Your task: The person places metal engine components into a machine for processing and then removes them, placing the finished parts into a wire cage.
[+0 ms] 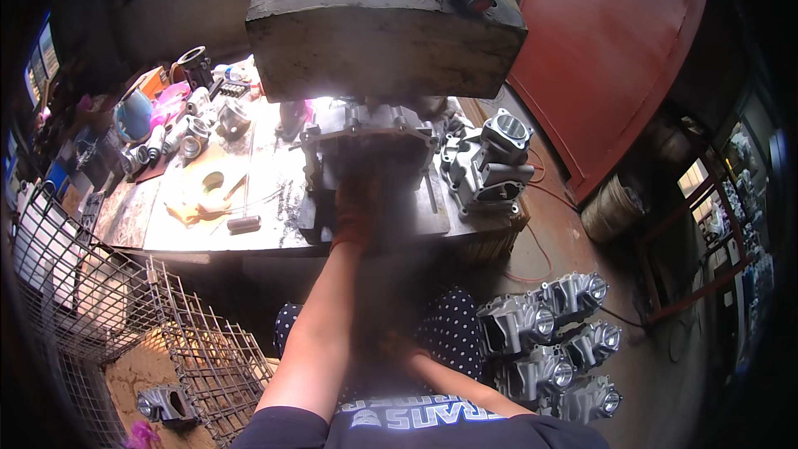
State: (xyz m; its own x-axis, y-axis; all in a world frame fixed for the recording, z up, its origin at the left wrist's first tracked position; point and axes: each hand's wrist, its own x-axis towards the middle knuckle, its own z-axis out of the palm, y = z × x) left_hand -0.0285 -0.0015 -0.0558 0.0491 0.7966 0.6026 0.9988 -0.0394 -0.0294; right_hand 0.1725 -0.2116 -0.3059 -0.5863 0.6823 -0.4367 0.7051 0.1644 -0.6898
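Observation:
In front of me on the bench sits a large grey metal casting (320, 147), under the blocky machine head. My left hand (357, 209) reaches out to its near side, apparently in a reddish glove. Shadow and a dark blur hide its fingers, so I cannot tell whether it grips the casting. Low over my lap, close to my polka-dot clothing (455, 328), is my right hand (401, 347). Its fingers are lost in the same dark smear. To the right of the large casting stands another silvery metal casting (486, 162) with a round opening on top.
The grey machine head (386, 46) overhangs the bench (278, 229). Small parts and a dark cylinder (243, 224) lie at left. Several castings (540, 370) stand on the floor at right. A wire cage (208, 349) is at lower left, a red panel (611, 41) far right.

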